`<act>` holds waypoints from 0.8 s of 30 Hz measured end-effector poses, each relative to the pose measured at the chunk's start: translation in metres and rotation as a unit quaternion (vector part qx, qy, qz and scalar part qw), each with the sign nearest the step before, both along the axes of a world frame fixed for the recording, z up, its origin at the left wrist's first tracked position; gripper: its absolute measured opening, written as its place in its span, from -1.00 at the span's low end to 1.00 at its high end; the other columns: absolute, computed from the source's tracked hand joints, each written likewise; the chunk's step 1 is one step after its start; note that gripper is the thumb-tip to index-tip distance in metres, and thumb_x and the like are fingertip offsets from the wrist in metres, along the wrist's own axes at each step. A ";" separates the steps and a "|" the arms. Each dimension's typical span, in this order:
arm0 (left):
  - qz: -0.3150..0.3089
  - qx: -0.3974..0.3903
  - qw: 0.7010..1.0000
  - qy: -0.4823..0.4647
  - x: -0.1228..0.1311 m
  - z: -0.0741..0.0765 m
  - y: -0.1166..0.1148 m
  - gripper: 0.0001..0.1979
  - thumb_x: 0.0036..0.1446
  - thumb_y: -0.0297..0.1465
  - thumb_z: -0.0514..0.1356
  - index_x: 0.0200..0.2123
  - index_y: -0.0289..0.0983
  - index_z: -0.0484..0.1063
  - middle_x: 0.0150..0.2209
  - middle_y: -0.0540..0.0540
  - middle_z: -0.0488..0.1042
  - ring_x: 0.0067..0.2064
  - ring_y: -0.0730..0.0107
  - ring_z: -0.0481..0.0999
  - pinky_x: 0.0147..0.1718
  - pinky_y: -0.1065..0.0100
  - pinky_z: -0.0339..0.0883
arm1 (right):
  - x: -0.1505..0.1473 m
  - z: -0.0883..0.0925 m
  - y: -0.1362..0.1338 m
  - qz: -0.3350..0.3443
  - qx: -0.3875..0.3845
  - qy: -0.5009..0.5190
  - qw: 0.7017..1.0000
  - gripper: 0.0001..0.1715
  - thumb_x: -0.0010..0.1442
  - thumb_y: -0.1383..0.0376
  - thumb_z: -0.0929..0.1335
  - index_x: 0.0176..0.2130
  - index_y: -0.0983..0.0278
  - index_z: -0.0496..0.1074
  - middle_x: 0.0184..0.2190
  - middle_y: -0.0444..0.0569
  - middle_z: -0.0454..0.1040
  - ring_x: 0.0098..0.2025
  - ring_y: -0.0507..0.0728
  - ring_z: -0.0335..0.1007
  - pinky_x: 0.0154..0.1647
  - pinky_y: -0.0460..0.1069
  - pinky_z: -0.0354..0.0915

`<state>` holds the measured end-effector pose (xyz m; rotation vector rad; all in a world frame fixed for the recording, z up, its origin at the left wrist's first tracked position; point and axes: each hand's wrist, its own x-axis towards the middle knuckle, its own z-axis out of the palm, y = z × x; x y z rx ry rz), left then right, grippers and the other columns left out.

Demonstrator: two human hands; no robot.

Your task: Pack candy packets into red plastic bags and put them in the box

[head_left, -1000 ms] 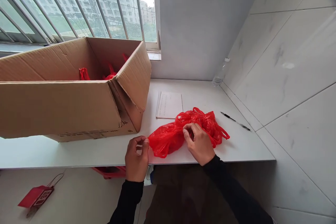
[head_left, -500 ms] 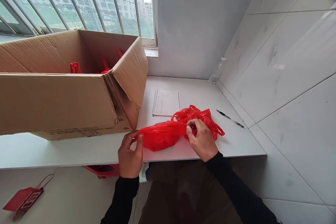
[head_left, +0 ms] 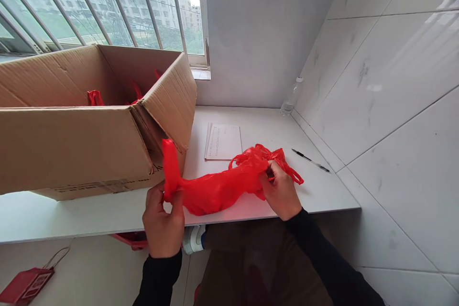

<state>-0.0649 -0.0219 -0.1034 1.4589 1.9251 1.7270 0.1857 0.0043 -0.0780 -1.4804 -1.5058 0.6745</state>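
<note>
A red plastic bag (head_left: 215, 192) is stretched sideways between my two hands, over the front edge of the white table (head_left: 315, 196). My left hand (head_left: 164, 222) pinches its left end, and a flap of the bag stands up above those fingers. On the other end, my right hand (head_left: 281, 191) is closed, thumb against fingers. Just behind my right hand lies a crumpled heap of red plastic bags (head_left: 279, 158) with loose handles. The bag I hold partly covers that heap.
A large open cardboard box (head_left: 71, 148) with red bags (head_left: 95, 98) inside stands at the left. Behind the heap lies a notebook (head_left: 224, 142). A pen (head_left: 310, 160) and a clear bottle (head_left: 292, 96) are at the right. On the floor sits a red paper bag (head_left: 28, 284).
My left hand has moved left and down, pulling the bag longer. Its left end now sticks up above my fingers. My right hand has shifted slightly right, still gripping. The view has turned a little.
</note>
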 end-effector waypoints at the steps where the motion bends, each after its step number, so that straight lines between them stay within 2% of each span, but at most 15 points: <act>1: -0.001 0.008 1.000 0.010 0.003 0.003 -0.003 -0.80 0.15 -0.32 0.25 -0.15 -0.20 0.53 -0.18 -0.08 0.47 -0.11 0.20 0.46 -0.11 0.25 0.34 | 0.001 0.002 -0.001 0.000 0.006 -0.004 1.000 -0.81 0.30 0.21 0.28 -0.13 0.23 0.41 -0.27 -0.07 0.52 -0.29 0.13 0.44 -0.31 0.01 0.35; 4: -0.045 0.030 0.997 0.062 0.017 0.016 -0.013 -0.68 0.10 -0.34 0.30 -0.04 -0.15 0.57 0.00 -0.14 0.40 0.09 0.12 0.36 0.07 0.18 0.27 | -0.004 0.010 -0.007 0.034 0.052 -0.030 0.998 -0.68 0.25 0.26 0.34 0.01 0.20 0.40 -0.02 -0.02 0.48 0.03 0.18 0.41 0.03 0.10 0.36; 7: -0.094 0.048 0.991 0.084 0.026 0.026 -0.022 -0.73 0.10 -0.31 0.36 -0.09 -0.10 0.58 -0.04 -0.11 0.37 0.06 0.15 0.36 0.04 0.17 0.30 | -0.012 0.022 -0.015 0.079 0.098 -0.054 0.991 -0.63 0.28 0.27 0.35 0.09 0.13 0.39 0.06 -0.04 0.42 0.17 0.18 0.32 0.18 0.14 0.29; 10: -0.085 0.064 0.993 0.044 0.024 0.033 -0.029 -0.88 0.13 -0.31 0.37 -0.23 -0.10 0.56 -0.10 -0.06 0.37 -0.01 0.22 0.43 -0.02 0.20 0.32 | -0.017 0.037 -0.028 0.064 0.166 -0.033 0.983 -0.74 0.32 0.29 0.35 0.01 0.12 0.42 -0.03 -0.07 0.45 0.10 0.14 0.37 0.13 0.09 0.32; 13: -0.015 0.046 0.998 0.027 0.018 0.038 -0.034 -0.86 0.15 -0.21 0.35 -0.30 -0.13 0.56 -0.16 -0.04 0.39 -0.10 0.25 0.46 -0.12 0.23 0.33 | -0.021 0.050 -0.043 0.054 0.264 0.017 0.963 -0.75 0.32 0.43 0.32 -0.06 0.14 0.42 -0.17 -0.12 0.47 -0.06 0.08 0.42 -0.01 0.02 0.37; 16: 0.019 0.036 0.998 0.049 0.014 0.043 -0.038 -0.82 0.14 -0.17 0.35 -0.29 -0.12 0.61 -0.21 -0.03 0.36 -0.21 0.29 0.43 -0.27 0.27 0.31 | -0.032 0.059 -0.047 0.174 0.312 0.025 0.934 -0.66 0.30 0.52 0.28 -0.03 0.17 0.41 -0.20 -0.12 0.50 -0.14 0.06 0.43 -0.12 -0.03 0.39; 18: -0.006 0.027 0.998 0.057 0.012 0.047 -0.041 -0.83 0.16 -0.18 0.33 -0.30 -0.13 0.62 -0.30 0.00 0.34 -0.32 0.35 0.38 -0.33 0.30 0.29 | -0.042 0.061 -0.040 0.256 0.300 -0.047 0.918 -0.66 0.32 0.53 0.25 -0.01 0.22 0.41 -0.17 -0.07 0.54 -0.10 0.09 0.44 -0.08 -0.01 0.40; 19: -0.022 0.014 0.998 0.049 0.011 0.049 -0.042 -0.82 0.17 -0.17 0.31 -0.31 -0.13 0.62 -0.37 0.02 0.34 -0.38 0.38 0.35 -0.36 0.31 0.29 | -0.048 0.061 -0.035 0.274 0.280 -0.109 0.914 -0.67 0.32 0.52 0.23 -0.02 0.25 0.41 -0.15 -0.04 0.55 -0.09 0.11 0.44 -0.07 0.01 0.39; 21: -0.030 -0.025 0.999 0.003 0.011 0.054 -0.046 -0.76 0.17 -0.12 0.29 -0.31 -0.14 0.63 -0.48 0.05 0.37 -0.46 0.40 0.31 -0.42 0.33 0.27 | -0.057 0.059 -0.024 0.272 0.205 -0.256 0.905 -0.71 0.33 0.50 0.22 -0.06 0.28 0.43 -0.19 0.01 0.56 -0.13 0.16 0.46 -0.11 0.04 0.38; 24: 0.021 -0.085 0.992 -0.091 0.013 0.062 -0.053 -0.62 0.08 0.01 0.30 -0.29 -0.18 0.65 -0.55 0.04 0.44 -0.44 0.33 0.39 -0.43 0.34 0.31 | -0.061 0.054 -0.015 0.235 0.074 -0.409 0.879 -0.74 0.37 0.44 0.20 -0.14 0.29 0.45 -0.27 -0.01 0.55 -0.23 0.18 0.49 -0.27 0.04 0.31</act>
